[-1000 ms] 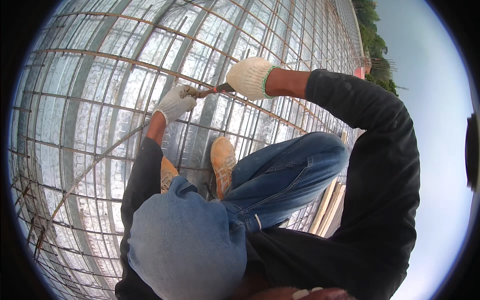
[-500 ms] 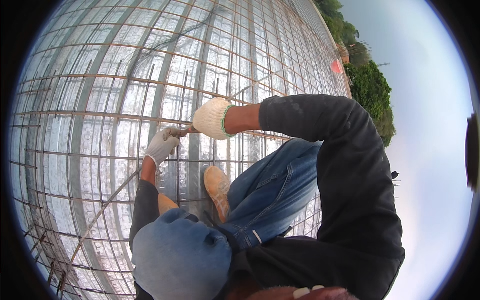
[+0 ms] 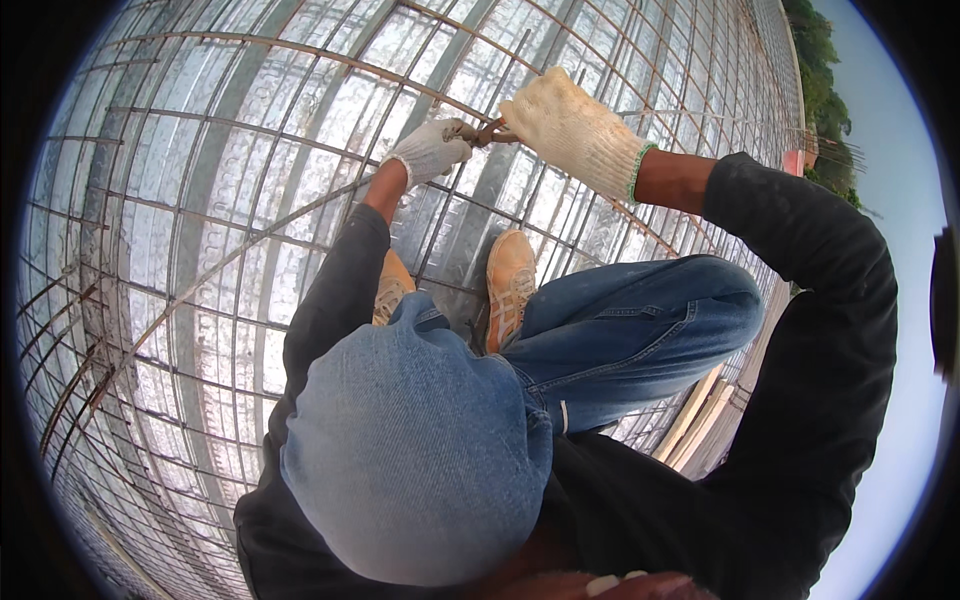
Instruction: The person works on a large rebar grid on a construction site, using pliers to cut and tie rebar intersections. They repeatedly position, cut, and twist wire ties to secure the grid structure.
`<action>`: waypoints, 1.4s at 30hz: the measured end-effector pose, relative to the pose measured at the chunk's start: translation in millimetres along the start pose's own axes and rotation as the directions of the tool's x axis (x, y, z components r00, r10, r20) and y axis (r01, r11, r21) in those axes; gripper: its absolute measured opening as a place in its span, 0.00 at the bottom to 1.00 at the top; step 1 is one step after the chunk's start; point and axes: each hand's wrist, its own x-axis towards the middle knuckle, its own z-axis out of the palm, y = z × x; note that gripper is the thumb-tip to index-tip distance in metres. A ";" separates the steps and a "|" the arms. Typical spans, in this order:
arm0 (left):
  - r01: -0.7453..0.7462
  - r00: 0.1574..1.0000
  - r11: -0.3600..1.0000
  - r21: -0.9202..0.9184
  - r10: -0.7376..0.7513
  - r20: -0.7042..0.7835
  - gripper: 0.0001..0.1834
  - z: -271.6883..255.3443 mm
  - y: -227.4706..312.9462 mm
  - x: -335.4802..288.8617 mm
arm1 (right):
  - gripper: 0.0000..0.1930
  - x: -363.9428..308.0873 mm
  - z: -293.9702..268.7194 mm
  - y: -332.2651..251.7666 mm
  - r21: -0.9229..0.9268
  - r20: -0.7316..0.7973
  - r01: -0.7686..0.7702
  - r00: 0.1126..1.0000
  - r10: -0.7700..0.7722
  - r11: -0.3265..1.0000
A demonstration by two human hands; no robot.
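Note:
My right hand [image 3: 575, 125], in a cream knit glove with a green cuff edge, is closed around the handles of rusty pincers [image 3: 489, 132]. Their jaws point left, against the grid of thin steel rebar [image 3: 350, 62]. My left hand [image 3: 432, 150], in a greyish work glove, is right beside the jaws. Its fingers are pinched together close to a bar; what they hold, if anything, is too small to make out. From near the left wrist a long straight rod or cord [image 3: 240, 248] slants across the grid to the lower left.
Beneath the rebar lies shiny ribbed metal decking [image 3: 170, 150]. My tan shoes [image 3: 510, 280] stand among the bars, below my bent denim knees [image 3: 420, 450]. Several bar ends [image 3: 60, 400] stick out at the left. Timber strips [image 3: 695, 415] lie at the right, and trees [image 3: 825, 80] rise beyond the edge.
The view has turned and tilted down, so both hands appear higher and farther right. The pincers stay in my right hand, which has rolled, and its elbow appears farther right. The left fingers remain beside the jaws.

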 end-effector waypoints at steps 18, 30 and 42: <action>-0.005 1.000 0.999 -0.054 0.004 -0.025 0.27 7.1 -6.2 8.0 | 0.16 13.2 16.4 26.7 0.404 0.435 -0.308 0.893 0.115 0.861; -0.083 0.992 0.992 0.094 0.091 -0.088 0.30 5.6 -5.5 -1.3 | 0.17 44.6 1.7 53.5 0.559 0.712 -0.461 0.693 -0.114 0.689; -0.360 0.624 0.785 0.504 0.604 -0.496 0.48 90.9 60.5 -7.2 | 0.11 17.1 49.5 59.7 0.731 0.665 -0.667 0.650 -0.367 0.142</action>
